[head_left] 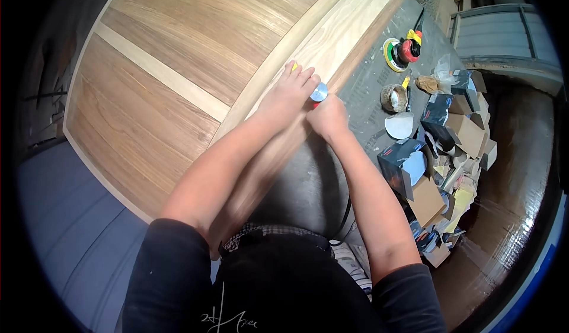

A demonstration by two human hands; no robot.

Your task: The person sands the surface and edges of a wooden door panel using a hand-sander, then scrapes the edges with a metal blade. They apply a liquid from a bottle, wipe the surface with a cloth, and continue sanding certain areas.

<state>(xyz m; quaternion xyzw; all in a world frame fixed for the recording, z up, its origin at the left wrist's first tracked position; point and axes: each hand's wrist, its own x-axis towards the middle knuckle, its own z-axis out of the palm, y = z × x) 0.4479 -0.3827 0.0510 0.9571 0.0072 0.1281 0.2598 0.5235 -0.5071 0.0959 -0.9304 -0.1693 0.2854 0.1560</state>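
Observation:
A large curved wood panel with darker boards and pale strips lies before me, bordered by a long pale rail. My left hand lies on this rail, fingers stretched forward, with a small yellow patch at one fingertip. Close beside it, my right hand is closed around a tool with a round silver top and a bit of red. The tool sits at the rail's brown outer edge. Its lower part is hidden by my hands, so its exact kind cannot be made out.
On the grey table to the right lie a red disc sander, a round container and a white disc. Several opened dark boxes and cardboard scraps crowd its right side. A plastic-wrapped brown surface stands beyond.

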